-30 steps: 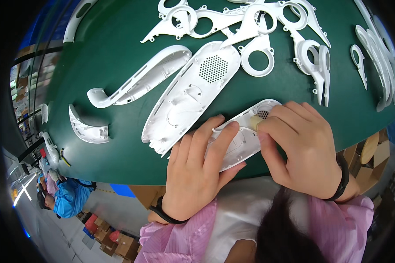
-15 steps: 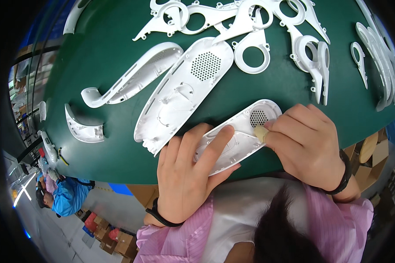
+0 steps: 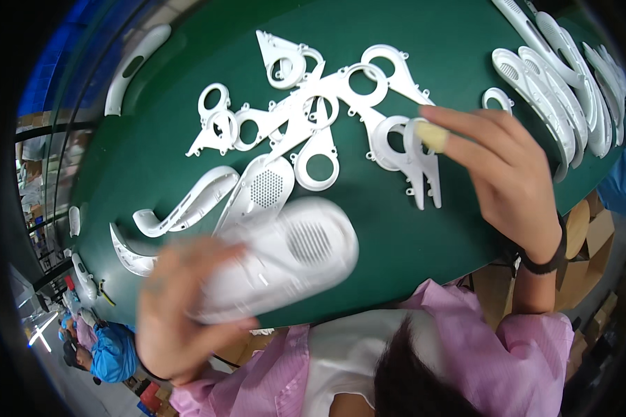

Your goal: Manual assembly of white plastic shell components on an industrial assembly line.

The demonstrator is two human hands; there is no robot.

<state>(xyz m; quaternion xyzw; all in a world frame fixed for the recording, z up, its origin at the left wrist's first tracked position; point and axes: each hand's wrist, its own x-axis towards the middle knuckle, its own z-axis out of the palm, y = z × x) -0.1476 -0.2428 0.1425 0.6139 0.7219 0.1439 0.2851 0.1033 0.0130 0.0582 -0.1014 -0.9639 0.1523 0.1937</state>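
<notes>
Left hand (image 3: 177, 309), motion-blurred, grips one end of a white slotted shell (image 3: 292, 254); shell held near the close edge of the green surface (image 3: 410, 243), hiding the lower part of a perforated white panel (image 3: 264, 187); right hand (image 3: 511, 174) unclenched, fingers extended, yellow cover (image 3: 432, 137) on one; it hovers by white ringed pieces (image 3: 414, 179); contact there cannot be told.
</notes>
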